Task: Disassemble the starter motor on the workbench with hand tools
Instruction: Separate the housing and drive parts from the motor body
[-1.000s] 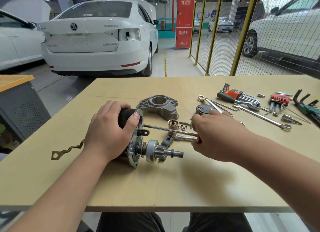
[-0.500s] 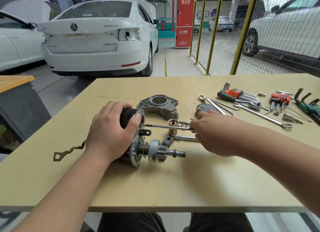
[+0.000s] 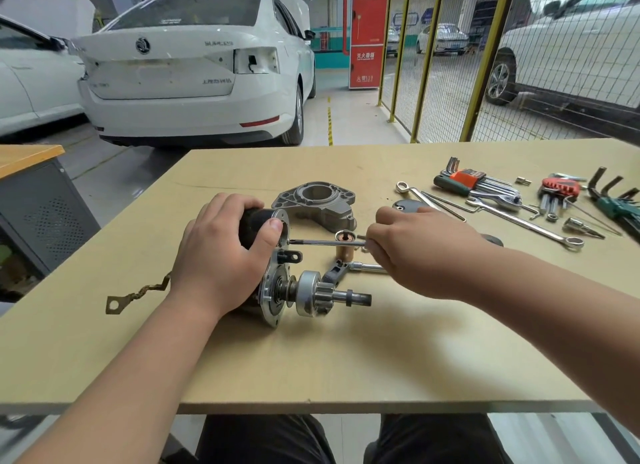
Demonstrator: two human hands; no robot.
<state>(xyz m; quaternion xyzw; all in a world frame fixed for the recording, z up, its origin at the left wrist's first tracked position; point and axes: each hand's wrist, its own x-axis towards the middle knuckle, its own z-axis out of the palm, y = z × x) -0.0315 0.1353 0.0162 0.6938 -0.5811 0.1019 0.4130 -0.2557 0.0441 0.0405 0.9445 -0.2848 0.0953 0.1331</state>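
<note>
Head view: starter motor (image 3: 273, 290) lies on its side near the middle of the workbench (image 3: 346, 359), shaft end pointing to the person's right; drive-end housing (image 3: 318, 200) is off and sits just behind it.

Left hand (image 3: 221, 256) wraps over the dark round body, fingers curled round it, thumb pressed near the flange rim; right hand (image 3: 415, 252) closes its fingers round the near end of a thin steel rod (image 3: 325, 242), whose far tip meets the flange beside the upper body; screwdriver shaft or long through-bolt, cannot tell, since that end is hidden in the fist.

Pinion gear (image 3: 311, 292) and bare shaft stick out, clear of both hands; braided lead (image 3: 138, 295) trails left on the bench. A copper-lined bush (image 3: 345, 252) and a ratchet extension (image 3: 363, 266) lie close by the rod; spanners (image 3: 519, 221) and hex key sets (image 3: 478, 183) lie well apart at right.

Handling, as judged: motor looks dense and heavy for its bulk, rigid metal; the round body will want to roll, so it needs pinning from above; best hold is the body or flange edge, not the pinion, which likely turns, slides and may be greasy; the braided lead is soft and no handle. The rod is slender and could flex or slip off if pushed off-axis.
</note>
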